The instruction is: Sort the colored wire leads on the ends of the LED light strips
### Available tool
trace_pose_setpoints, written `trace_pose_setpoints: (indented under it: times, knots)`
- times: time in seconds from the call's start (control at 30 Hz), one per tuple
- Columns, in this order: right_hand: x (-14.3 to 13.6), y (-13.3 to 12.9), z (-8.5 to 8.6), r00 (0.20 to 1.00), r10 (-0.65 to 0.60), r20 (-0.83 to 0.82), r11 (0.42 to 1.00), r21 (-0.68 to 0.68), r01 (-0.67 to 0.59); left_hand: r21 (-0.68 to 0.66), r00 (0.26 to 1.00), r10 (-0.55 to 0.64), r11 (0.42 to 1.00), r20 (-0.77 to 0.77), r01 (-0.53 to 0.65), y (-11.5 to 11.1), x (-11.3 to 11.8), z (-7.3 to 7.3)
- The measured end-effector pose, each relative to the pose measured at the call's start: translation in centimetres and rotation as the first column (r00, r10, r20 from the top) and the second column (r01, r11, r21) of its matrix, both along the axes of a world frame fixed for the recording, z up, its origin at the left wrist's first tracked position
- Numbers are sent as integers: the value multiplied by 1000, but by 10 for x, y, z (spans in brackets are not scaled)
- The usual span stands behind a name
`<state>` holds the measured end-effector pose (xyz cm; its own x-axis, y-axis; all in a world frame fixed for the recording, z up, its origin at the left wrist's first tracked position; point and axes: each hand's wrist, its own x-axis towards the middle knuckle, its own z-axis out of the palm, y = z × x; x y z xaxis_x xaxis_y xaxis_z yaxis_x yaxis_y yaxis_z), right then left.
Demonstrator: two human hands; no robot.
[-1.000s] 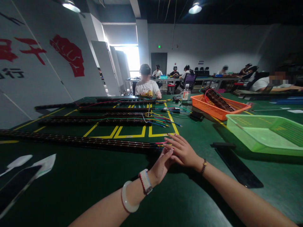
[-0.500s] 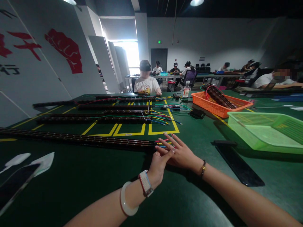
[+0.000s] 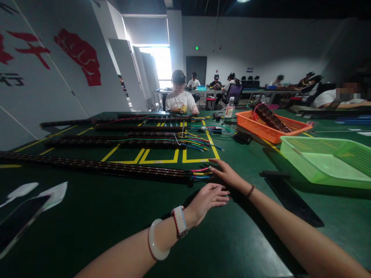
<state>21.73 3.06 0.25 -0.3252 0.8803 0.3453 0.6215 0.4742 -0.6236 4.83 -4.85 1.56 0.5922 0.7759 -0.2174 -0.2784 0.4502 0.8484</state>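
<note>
A long dark cable bundle (image 3: 116,168) lies across the green table, with red, yellow and blue wire ends (image 3: 199,173) at its right end. My left hand (image 3: 207,200) is just in front of those ends, palm down, fingers loosely extended and holding nothing. Beyond it to the right, my right hand (image 3: 228,175) reaches toward the wire tips with its fingers apart; its fingertips are beside the tips, and no grip on them shows. Farther back, more dark bundles (image 3: 116,143) with coloured leads lie over yellow tape outlines.
To the right are a green basket (image 3: 327,162), an orange basket (image 3: 261,129) holding a bundle, and a black flat object (image 3: 292,200). A bottle (image 3: 230,108) stands at the back. A phone (image 3: 23,220) lies at left. A person (image 3: 179,98) sits opposite.
My hands have come apart. The left has turned palm down and shifted right and nearer; the right has moved slightly right, and the wire ends now show.
</note>
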Motion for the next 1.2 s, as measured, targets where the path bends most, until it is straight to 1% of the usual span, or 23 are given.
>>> trace_pose_setpoints:
  times: [0.1, 0.17, 0.23, 0.27, 0.33, 0.4, 0.53, 0.6, 0.67, 0.7, 0.77, 0.8, 0.87, 0.93, 1.0, 1.1, 1.2]
  knots:
    - [-4, 7, -3, 991, 89, -99, 982, -156, -104, 47, 993, -100, 994, -55, 103, 2, -1, 1]
    - [-10, 7, -2, 982, 129, -140, 958, -237, -160, 50, 991, -117, 991, -59, 120, 4, -2, 1]
    - [-15, 7, -1, 981, 128, -148, 942, -292, -167, 39, 993, -113, 993, -34, 114, 4, -2, 0]
    - [-17, 7, -1, 985, 119, -128, 943, -296, -152, 31, 993, -113, 993, -16, 113, 5, -3, 0]
    - [-20, 6, 0, 993, 100, -63, 958, -265, -114, 12, 992, -125, 992, 17, 124, 6, -3, -2]
    - [-21, 6, 0, 995, 104, 6, 968, -231, -100, -20, 988, -145, 989, 46, 147, 8, -4, -3]
    - [-24, 4, 3, 991, 102, 92, 973, -219, -80, -139, 979, -164, 974, 121, 180, 15, -4, -5]
    - [-26, 1, 4, 990, 60, 131, 992, -118, -45, -219, 976, -147, 959, 161, 181, 18, -5, -6]
    - [-28, -3, 5, 982, 9, 189, 997, 68, -22, -286, 975, -107, 945, 193, 161, 20, -6, -6]
    - [-29, -5, 5, 972, -14, 233, 984, 173, -27, -307, 974, -81, 940, 214, 146, 21, -6, -6]
    - [-29, -10, 6, 934, -46, 353, 926, 367, -93, -331, 963, -13, 938, 270, 106, 22, -6, -6]
    - [-29, -12, 6, 905, -55, 423, 884, 443, -152, -339, 954, 32, 938, 299, 75, 23, -5, -7]
    - [-27, -16, 7, 832, -66, 550, 788, 540, -294, -355, 930, 145, 935, 338, -16, 24, -3, -9]
    - [-25, -19, 8, 769, -79, 634, 702, 583, -409, -370, 903, 252, 922, 347, -115, 25, -1, -10]
    - [-23, -22, 10, 728, -99, 678, 646, 601, -471, -383, 884, 323, 905, 337, -185, 27, 1, -12]
    - [-21, -23, 13, 673, -93, 734, 613, 575, -542, -389, 873, 369, 891, 318, -235, 30, 3, -13]
    - [-20, -22, 13, 637, -66, 768, 612, 535, -582, -373, 874, 371, 895, 313, -246, 30, 3, -14]
